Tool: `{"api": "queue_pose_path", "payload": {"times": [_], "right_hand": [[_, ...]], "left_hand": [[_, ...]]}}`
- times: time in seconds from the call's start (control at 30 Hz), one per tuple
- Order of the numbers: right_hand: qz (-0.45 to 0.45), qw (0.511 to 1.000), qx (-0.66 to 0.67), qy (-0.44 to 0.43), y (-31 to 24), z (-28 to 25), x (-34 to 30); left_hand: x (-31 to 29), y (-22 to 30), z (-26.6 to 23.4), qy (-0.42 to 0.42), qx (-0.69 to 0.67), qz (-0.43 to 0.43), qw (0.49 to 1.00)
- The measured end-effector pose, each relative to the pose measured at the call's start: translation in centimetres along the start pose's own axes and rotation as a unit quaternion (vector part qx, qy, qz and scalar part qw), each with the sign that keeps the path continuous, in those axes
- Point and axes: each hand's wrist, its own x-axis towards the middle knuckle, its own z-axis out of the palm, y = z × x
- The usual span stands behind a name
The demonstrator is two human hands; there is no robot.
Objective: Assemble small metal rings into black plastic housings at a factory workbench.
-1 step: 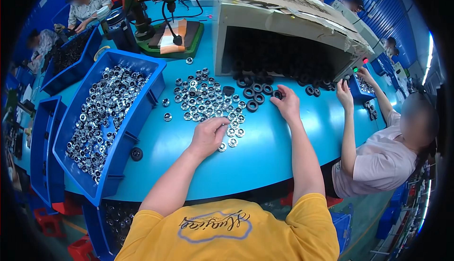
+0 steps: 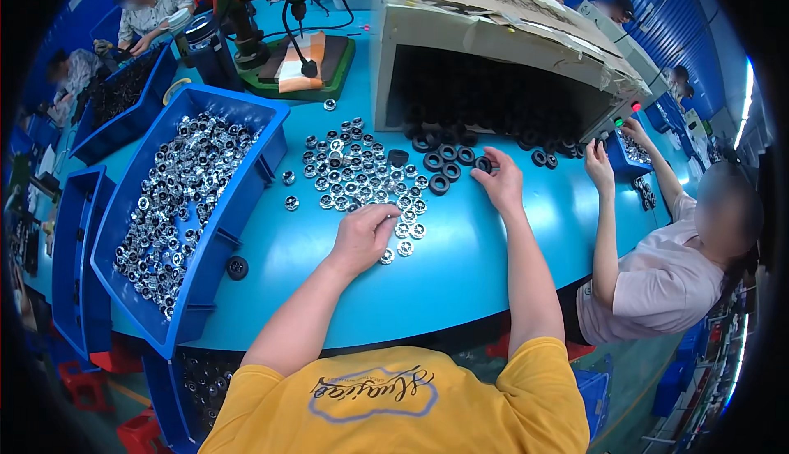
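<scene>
- Biggest first: the turquoise counter [image 2: 460, 265] runs beneath the pale box [image 2: 444, 31] and spreads well out in front of it.
- And there's the box itself, mouth gaping toward the person, its upper edge and side walls hemming in any reach inside.
- Off the box's right end, a co-worker [image 2: 657, 298] has both hands up near its corner, so elbow room looks tight there.
- Left of the box, the blue tub [image 2: 220, 240], high-walled and heaped with metal parts [image 2: 197, 154]; closer to the box, a bench machine's green base [image 2: 333, 84].
- Now the hands! Right hand [image 2: 501, 183], before the box, thumb and fingers curved at the black rings [image 2: 439, 192]; can't tell if one's pinched. Left hand [image 2: 366, 236], farther out from the box's left end, fingers bunched at the silver hubs [image 2: 349, 186], any hold hidden.
- Those rings, spilling from the box's mouth, look rubbery: light, springy, grippy; grab the outer rim.
- A dark block [image 2: 398, 158], front-left of the box, crowds the hubs.
- Hubs, also front-left: hard, light, probably slick; pinch them by the edge.
</scene>
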Motion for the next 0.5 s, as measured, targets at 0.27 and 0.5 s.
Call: {"api": "queue_pose_path", "payload": {"times": [0.27,0.5], "right_hand": [[-0.046,0.992,0.118,-0.023,-9.1,-0.3,-1.8],[-0.201,0.953,0.209,-0.093,-17.5,3.2,-5.9]], "left_hand": [[0.1,1.6,-0.5,0.039,-0.061,-0.010,0.997],[0.7,0.4,-1.8,0.051,-0.352,-0.194,0.914]]}}
